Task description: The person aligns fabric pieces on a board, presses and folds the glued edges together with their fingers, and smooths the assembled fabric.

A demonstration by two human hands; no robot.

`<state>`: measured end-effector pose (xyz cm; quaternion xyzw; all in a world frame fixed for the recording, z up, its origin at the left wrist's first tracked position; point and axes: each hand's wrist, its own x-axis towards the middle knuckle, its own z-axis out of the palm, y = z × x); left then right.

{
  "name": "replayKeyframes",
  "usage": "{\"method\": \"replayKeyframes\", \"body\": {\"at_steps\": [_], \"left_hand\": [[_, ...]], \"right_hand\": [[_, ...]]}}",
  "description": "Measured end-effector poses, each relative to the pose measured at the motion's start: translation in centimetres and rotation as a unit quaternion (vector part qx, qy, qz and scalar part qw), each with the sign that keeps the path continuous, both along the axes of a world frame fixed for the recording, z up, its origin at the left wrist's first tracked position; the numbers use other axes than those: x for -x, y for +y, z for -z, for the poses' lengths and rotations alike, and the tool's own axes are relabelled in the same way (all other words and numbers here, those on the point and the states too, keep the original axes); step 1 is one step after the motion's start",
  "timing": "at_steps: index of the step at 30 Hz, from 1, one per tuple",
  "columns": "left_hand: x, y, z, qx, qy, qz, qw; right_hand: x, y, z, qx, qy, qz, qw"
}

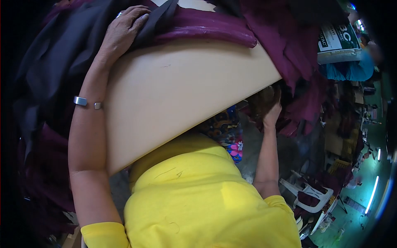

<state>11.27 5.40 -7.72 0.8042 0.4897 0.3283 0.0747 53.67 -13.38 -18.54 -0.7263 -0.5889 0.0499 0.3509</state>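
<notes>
My left hand (126, 31) is at the far left of the cream board (186, 87), its fingers curled onto a fold of black leather-like sheet (159, 20). A ring and a metal bracelet (80, 100) are on that arm, which lies along the board's left side. Below the board's right corner, my right hand (273, 108) is in shadow, its fingers bent around something dark and brownish that I cannot make out. A maroon leather-like sheet (206, 27) lies folded across the board's far side, apart from both hands.
More maroon sheets (304, 53) hang over the right corner, and black ones (62, 62) drape at the left. A labelled white container (339, 39) stands at the upper right, over a blue plastic bag (347, 71). A white plastic chair (312, 196) is at the lower right.
</notes>
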Motion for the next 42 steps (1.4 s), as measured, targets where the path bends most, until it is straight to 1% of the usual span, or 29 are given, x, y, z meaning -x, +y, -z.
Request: {"method": "replayKeyframes", "body": {"at_steps": [2, 4, 5, 8, 9, 10, 13, 16, 19, 22, 25, 28, 30, 32, 33, 34, 35, 36, 37, 39, 40, 42], "left_hand": [[0.2, -0.2, -0.3, -0.012, 0.013, 0.009, 1.0], [0.2, -0.2, -0.7, -0.013, 0.02, 0.015, 1.0], [0.2, -0.3, -0.6, -0.037, 0.025, 0.02, 0.999], [0.0, -0.5, -0.7, -0.012, 0.0, 0.013, 1.0], [-0.2, -0.6, -0.8, -0.02, 0.005, 0.013, 1.0], [-0.2, -0.7, -0.9, -0.013, -0.001, 0.011, 1.0], [-0.4, -1.0, -1.1, -0.005, -0.002, 0.009, 1.0], [-0.4, -1.0, -1.1, -0.001, -0.001, 0.012, 1.0], [-0.2, -1.0, -1.1, 0.008, -0.018, 0.027, 0.999], [-0.1, -0.9, -1.2, -0.001, -0.025, 0.036, 0.999], [-0.5, -0.9, -0.9, -0.009, -0.045, 0.013, 0.999], [-1.0, -1.2, -1.1, -0.033, -0.095, -0.002, 0.995], [-1.2, -1.6, -1.4, -0.059, -0.104, -0.011, 0.993], [-1.2, -2.0, -1.3, -0.088, -0.101, -0.019, 0.991], [-1.1, -2.2, -1.4, -0.094, -0.094, -0.015, 0.991], [-1.1, -2.4, -1.5, -0.1, -0.087, -0.013, 0.991], [-1.1, -2.7, -1.6, -0.105, -0.079, -0.011, 0.991], [-1.1, -2.9, -2.0, -0.105, -0.065, -0.014, 0.992], [-1.2, -3.1, -2.2, -0.092, -0.077, 0.004, 0.993], [-1.1, -3.8, -2.9, -0.068, -0.057, 0.027, 0.996], [-1.0, -4.1, -3.3, -0.055, -0.041, 0.036, 0.997], [-0.4, -5.4, -4.5, -0.036, 0.061, 0.07, 0.995]], "right_hand": [[0.2, 1.5, 1.7, -0.025, -0.032, -0.011, 0.999], [0.5, 1.7, 2.5, 0.019, -0.03, 0.026, 0.999], [0.6, 1.9, 2.8, 0.039, -0.029, 0.043, 0.998], [0.9, 1.5, 2.3, 0.011, -0.057, 0.042, 0.997], [1.0, 1.4, 2.0, 0.004, -0.067, 0.041, 0.997], [1.1, 1.5, 1.6, -0.001, -0.019, 0.019, 1.0], [1.8, 1.5, 0.7, 0.001, -0.002, 0.039, 0.999], [1.3, 1.8, 2.6, -0.016, -0.066, 0.01, 0.998], [1.5, 1.5, 2.1, -0.029, -0.038, 0.003, 0.999], [1.3, -0.4, 1.5, -0.061, 0.107, 0.063, 0.99], [2.3, -2.6, -1.2, -0.112, 0.096, 0.087, 0.985], [5.3, -0.8, -5.9, -0.236, 0.1, -0.028, 0.966], [8.0, 2.2, -9.4, -0.279, 0.152, -0.115, 0.941], [10.4, 5.6, -12.7, -0.261, 0.129, -0.183, 0.939], [12.0, 7.4, -14.2, -0.219, 0.125, -0.194, 0.948], [13.4, 9.6, -15.4, -0.185, 0.136, -0.244, 0.942], [14.4, 12.0, -15.7, -0.177, 0.061, -0.279, 0.942], [15.5, 14.0, -16.0, -0.143, 0.009, -0.304, 0.942], [16.4, 15.8, -15.9, -0.054, -0.007, -0.324, 0.944], [18.6, 17.6, -15.0, 0.002, -0.064, -0.333, 0.941], [18.9, 18.3, -14.4, -0.006, -0.08, -0.34, 0.937], [19.6, 19.2, -13.4, -0.018, -0.109, -0.356, 0.928]]}}
